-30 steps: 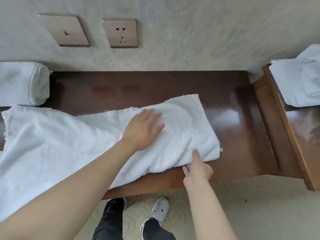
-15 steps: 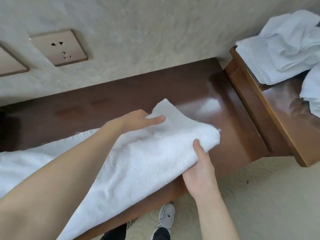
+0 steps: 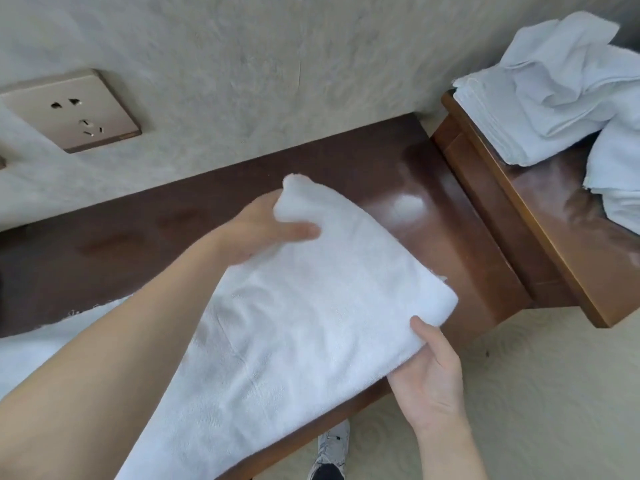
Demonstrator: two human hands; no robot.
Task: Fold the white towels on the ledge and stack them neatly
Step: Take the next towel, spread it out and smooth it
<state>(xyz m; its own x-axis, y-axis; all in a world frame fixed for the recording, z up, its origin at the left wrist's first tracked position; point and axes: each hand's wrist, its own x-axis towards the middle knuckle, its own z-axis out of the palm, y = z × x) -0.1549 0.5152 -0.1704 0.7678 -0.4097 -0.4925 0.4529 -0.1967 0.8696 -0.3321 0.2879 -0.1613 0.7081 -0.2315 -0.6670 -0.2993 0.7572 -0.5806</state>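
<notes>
A long white towel (image 3: 311,306) lies along the dark wooden ledge (image 3: 415,174), its right end lifted off the wood. My left hand (image 3: 263,233) grips the far corner of that raised end, thumb on top. My right hand (image 3: 429,368) pinches the near corner at the ledge's front edge, thumb on top and fingers hidden under the cloth. The rest of the towel trails to the left, out of view under my left forearm.
A raised wooden table (image 3: 540,216) adjoins the ledge on the right and carries a pile of white towels (image 3: 554,88), partly folded and partly loose. A wall socket (image 3: 72,112) sits at the upper left. Pale carpet and my shoe (image 3: 332,448) show below.
Both hands went from resting on the flat towel to gripping its right-end corners and raising them off the ledge. The view swung right, showing more of the table's towel pile.
</notes>
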